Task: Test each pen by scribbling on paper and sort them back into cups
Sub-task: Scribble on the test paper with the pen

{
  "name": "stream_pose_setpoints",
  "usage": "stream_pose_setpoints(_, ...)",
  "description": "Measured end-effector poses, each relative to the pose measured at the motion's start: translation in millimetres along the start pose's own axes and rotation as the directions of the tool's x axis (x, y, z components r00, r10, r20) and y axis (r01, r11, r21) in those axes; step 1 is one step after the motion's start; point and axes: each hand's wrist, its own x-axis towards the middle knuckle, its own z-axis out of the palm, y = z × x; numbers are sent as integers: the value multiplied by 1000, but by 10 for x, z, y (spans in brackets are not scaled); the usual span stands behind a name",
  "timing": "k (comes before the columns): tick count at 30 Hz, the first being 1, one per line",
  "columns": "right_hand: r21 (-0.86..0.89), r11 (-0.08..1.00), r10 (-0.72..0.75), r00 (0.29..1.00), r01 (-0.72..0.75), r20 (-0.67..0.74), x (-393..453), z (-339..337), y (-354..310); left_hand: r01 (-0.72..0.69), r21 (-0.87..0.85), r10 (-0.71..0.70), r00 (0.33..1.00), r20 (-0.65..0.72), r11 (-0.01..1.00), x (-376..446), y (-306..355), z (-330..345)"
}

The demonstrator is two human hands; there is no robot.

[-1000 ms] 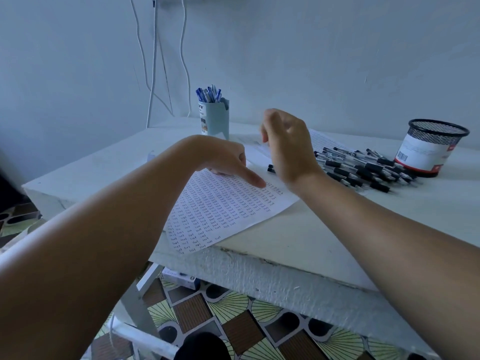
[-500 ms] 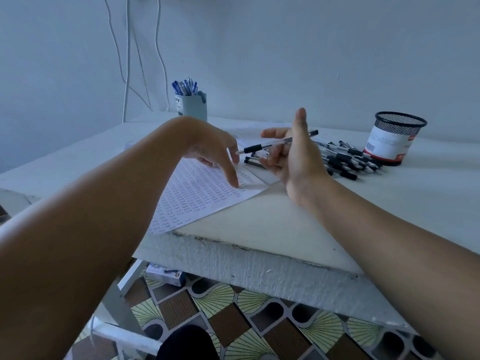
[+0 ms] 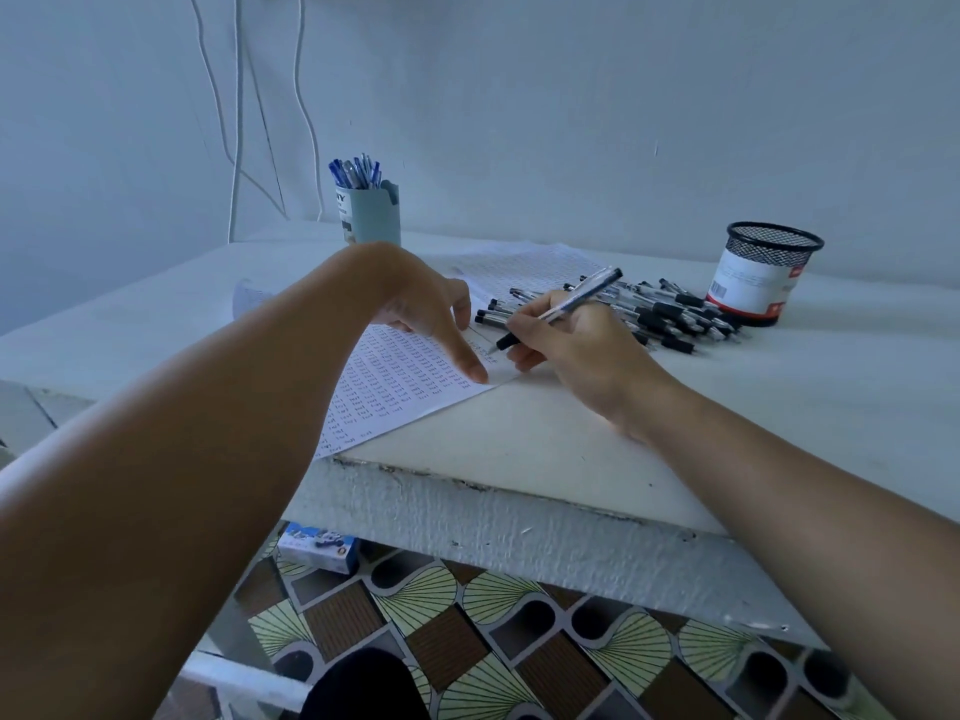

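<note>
R hand (image 3: 576, 345) grips a pen (image 3: 563, 306) in writing hold, fingers curled round the barrel, tip down at the paper (image 3: 400, 387) near its right edge. L hand (image 3: 426, 314) rests on the sheet w/ fingers straight, index tip pressing near the corner, holding nothing. Paper lies on the white bench (image 3: 519, 439), covered in rows of marks. Loose pens (image 3: 670, 317) piled just behind the R hand, beside a black mesh cup (image 3: 761, 275). Grey cup (image 3: 371, 215) w/ blue pens (image 3: 357, 173) stands further back.
</note>
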Motion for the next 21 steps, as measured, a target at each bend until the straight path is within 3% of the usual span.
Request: stream_pose_setpoints(21,-189,982,-5,997,19,73,17,33,25,-4,-50,7,999,53,999,35,17,64)
